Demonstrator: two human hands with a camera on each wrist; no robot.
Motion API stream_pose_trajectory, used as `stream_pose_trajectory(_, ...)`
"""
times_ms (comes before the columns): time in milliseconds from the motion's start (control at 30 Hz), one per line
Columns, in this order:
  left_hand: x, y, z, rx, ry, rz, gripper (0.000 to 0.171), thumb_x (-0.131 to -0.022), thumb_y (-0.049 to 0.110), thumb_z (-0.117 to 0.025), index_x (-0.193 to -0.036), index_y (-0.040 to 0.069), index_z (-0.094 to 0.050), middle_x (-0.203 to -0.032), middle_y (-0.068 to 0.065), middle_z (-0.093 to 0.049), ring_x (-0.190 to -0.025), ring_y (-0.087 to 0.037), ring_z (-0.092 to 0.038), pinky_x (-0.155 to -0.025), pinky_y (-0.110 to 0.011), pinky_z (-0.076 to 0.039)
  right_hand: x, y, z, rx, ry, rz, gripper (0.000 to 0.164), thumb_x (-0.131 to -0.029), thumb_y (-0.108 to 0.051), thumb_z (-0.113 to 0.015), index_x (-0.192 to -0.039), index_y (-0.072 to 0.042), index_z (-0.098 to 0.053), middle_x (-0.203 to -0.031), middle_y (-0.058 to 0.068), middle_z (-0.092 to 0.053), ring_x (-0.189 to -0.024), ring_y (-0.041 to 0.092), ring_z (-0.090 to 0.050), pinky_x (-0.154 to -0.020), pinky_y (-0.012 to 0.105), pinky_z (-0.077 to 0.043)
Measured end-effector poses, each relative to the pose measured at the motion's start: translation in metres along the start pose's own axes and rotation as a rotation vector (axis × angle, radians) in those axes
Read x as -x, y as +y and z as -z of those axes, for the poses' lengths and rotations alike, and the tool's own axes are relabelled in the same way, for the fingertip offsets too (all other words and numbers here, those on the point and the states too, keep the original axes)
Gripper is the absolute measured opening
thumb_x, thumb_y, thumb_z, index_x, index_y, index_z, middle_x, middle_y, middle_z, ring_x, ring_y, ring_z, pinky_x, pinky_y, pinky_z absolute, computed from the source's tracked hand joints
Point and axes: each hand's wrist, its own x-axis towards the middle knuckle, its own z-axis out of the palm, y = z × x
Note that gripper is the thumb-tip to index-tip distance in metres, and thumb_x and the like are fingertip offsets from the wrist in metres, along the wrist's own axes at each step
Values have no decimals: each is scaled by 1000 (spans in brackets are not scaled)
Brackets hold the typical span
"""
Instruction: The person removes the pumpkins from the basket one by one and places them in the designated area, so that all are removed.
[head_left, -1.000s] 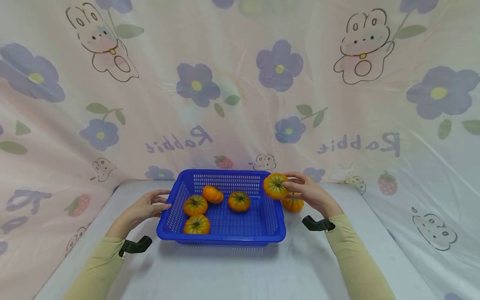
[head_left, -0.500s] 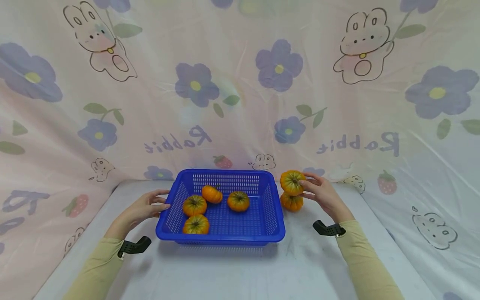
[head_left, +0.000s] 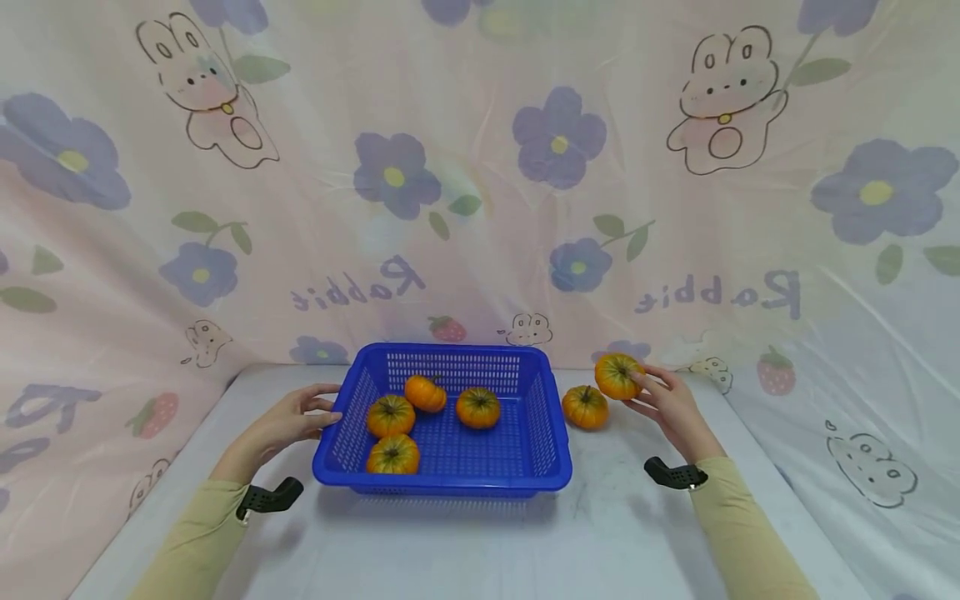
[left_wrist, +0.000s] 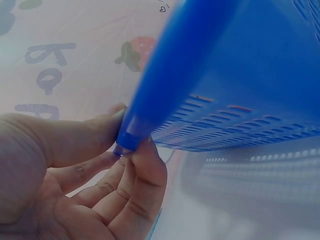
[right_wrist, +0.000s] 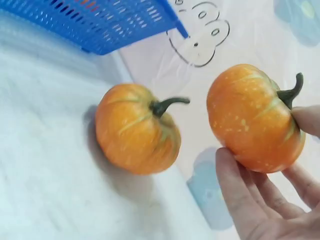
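Note:
In the head view my right hand (head_left: 670, 406) holds a small orange pumpkin (head_left: 618, 377) above the table, to the right of the basket. Thumb and fingers grip its sides in the right wrist view, where its dark green stem (right_wrist: 291, 93) shows. Beside it another small pumpkin (head_left: 586, 407) sits on the table, just outside the basket's right wall. My left hand (head_left: 288, 421) is at the left side of the blue plastic basket (head_left: 442, 480). In the left wrist view, thumb and fingers pinch the basket's rim (left_wrist: 160, 85).
Several more small pumpkins lie inside the basket: three grouped to the left, among them a front one (head_left: 393, 455), and one near the middle (head_left: 477, 408). The white table (head_left: 450, 550) ends against a patterned curtain (head_left: 480, 208) at the back and sides.
My right hand has carried its pumpkin rightward from over the basket's right rim, past the pumpkin on the table. The left hand and basket have stayed in place.

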Motion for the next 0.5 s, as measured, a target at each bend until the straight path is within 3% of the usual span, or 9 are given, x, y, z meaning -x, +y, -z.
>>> stream_pose_trajectory(200,-3,-2,2,3,-8,-10,67,-93,17,-64,-144,-6,-28,-118,-26,-54,-90,-27,-64,-79,-38,-55,1,11,11,-29,30,-37,66,-98,-33,-54,-147,0,-26,-151,20,-17,-103,21,-57,-94,38,-46)
stream_pose_trajectory(500,-3,-2,1,-16,-9,2,67,-93,19,-64,-144,-6,-28,-117,-25,-54,-90,-27,-63,-80,-39,-54,1,22,22,-34,54,-136,72,-99,-32,-51,-150,1,-13,-154,23,-10,-108,23,-53,-98,40,-42)
